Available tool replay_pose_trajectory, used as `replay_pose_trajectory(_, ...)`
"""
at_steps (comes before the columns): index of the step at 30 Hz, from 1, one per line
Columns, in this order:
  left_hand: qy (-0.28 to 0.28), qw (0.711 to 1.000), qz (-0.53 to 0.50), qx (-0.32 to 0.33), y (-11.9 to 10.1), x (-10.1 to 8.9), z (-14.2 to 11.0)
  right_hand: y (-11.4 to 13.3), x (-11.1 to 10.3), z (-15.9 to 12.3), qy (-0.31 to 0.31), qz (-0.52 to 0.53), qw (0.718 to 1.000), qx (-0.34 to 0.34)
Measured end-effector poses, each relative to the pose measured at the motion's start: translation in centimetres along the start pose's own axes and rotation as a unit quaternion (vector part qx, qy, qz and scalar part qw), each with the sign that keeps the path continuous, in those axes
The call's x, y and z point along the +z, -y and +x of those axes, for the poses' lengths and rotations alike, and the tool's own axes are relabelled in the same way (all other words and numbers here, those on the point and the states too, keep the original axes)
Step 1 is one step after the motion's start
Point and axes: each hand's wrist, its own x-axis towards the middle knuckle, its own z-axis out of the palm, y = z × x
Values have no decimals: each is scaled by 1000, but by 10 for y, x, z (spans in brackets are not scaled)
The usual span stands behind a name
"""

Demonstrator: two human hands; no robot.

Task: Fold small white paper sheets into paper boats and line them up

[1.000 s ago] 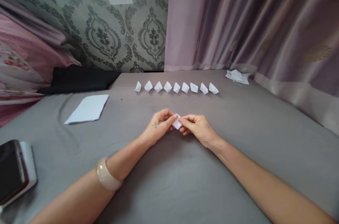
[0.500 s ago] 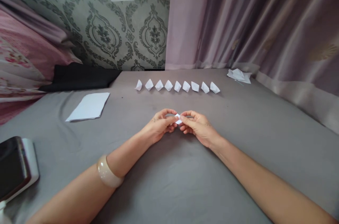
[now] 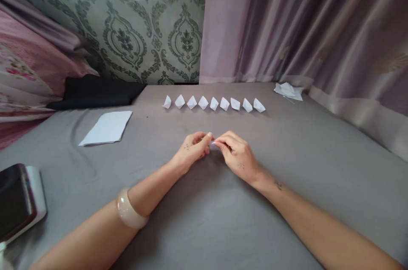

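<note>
A small folded piece of white paper shows only as a thin edge between my two hands. My right hand pinches it between thumb and fingertips, back of the hand turned up. My left hand is closed at the paper's other side, thumb on top and fingers curled beneath; its grip partly hides the paper. Beyond the hands, several small folded white paper shapes stand in a row across the grey cloth surface.
A stack of white paper sheets lies at left, before a folded black cloth. Crumpled white paper sits at the far right by the curtain. A dark-screened device is at the left edge.
My right hand has rolled over so its back faces up. The folded paper has turned from showing its flat face to showing a thin edge. The left thumb has shifted upward.
</note>
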Motion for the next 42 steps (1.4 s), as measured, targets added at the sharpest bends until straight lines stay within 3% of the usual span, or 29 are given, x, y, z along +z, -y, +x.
replay_pose_trajectory(2, -25, 987, 111, 112, 0, -2, -2, -3, -1, 2, -14, 21, 999, 44)
replay_pose_trajectory(4, -16, 974, 156, 161, 1, -3, -2, -7, -1, 4, -18, 50, 995, 88)
replay_pose_trajectory(7, 12, 982, 132, 132, 7, -4, 2, -12, -1, 5, -6, 75, 990, 121)
replay_pose_trajectory(13, -1, 987, 112, 117, 11, -5, 5, -8, -1, 2, 0, 44, 991, 129)
replay_pose_trajectory(19, -57, 956, 198, 209, 10, -1, -1, -5, 2, 0, -14, 20, 995, 97)
replay_pose_trajectory(25, -54, 931, 259, 251, 5, 2, -1, -3, 4, 0, 0, 13, 996, 90)
replay_pose_trajectory(32, -53, 939, 233, 249, 3, 1, 0, -4, 6, 3, -15, -11, 996, 88)
replay_pose_trajectory(42, -46, 977, 136, 160, 15, -5, 13, -8, 6, 4, -13, -2, 994, 108)
